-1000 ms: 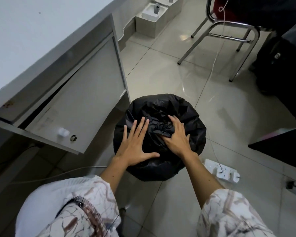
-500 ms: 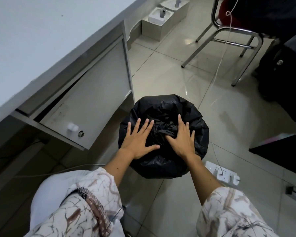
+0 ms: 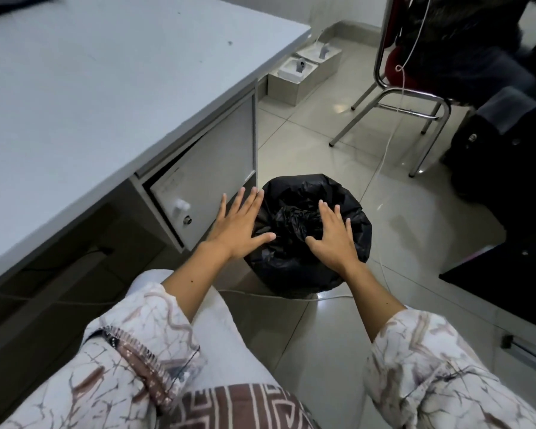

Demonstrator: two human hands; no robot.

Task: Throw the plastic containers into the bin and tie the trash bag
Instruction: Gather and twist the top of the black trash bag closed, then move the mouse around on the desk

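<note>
A: Where does the trash bag [image 3: 310, 267] stand?

B: On the tiled floor [image 3: 415, 212], just beside the corner of the grey desk [image 3: 106, 103], with its black plastic gathered into a crumpled bunch [image 3: 294, 216] at the middle of the top. No plastic containers show; I take them to be inside, though the bag hides whatever it holds.

A: And the hands?

B: Both are spread flat, fingers straight, holding nothing. The left hand [image 3: 240, 222] lies over the bag's left edge, partly in front of the desk's cabinet door [image 3: 211, 178]. The right hand [image 3: 333, 235] is over the bag's right half, its fingers near the bunch. Whether either palm touches the plastic, I cannot tell.

A: So the knot is done?

B: It looks gathered, perhaps tied; I judge this to be the finishing check. To do it well, pinch the bunch and tug it, making sure no loose mouth is left open.

A: Anything around to mind?

B: A white cable [image 3: 291, 296] runs along the floor by the bag's near side, and a metal-legged chair [image 3: 415, 97] stands well apart behind it.
</note>
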